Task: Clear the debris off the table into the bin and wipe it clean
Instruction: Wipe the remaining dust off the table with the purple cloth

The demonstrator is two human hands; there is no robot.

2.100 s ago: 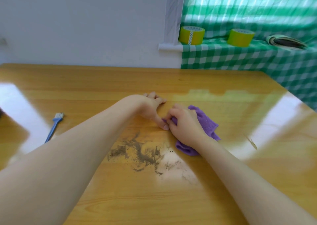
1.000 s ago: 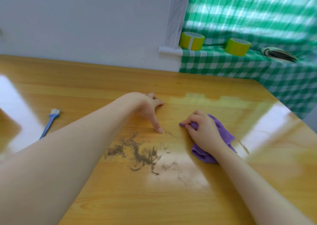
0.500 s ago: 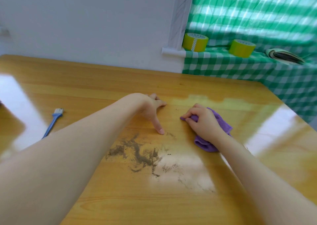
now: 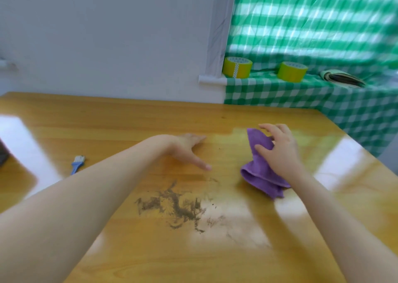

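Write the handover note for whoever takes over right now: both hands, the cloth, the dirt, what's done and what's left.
Left hand: flat on the table, fingers straight, holding nothing.
Right hand: grips the purple cloth, which is bunched on the table to the right of the dirt.
Dirt smear: on the table, nearer the person than both hands, unwiped.
Blue brush: lying far left, no hand on it.
Bin: not in view.
Done: nothing visibly cleared.
Left: get the dirt into the bin, then wipe the table.
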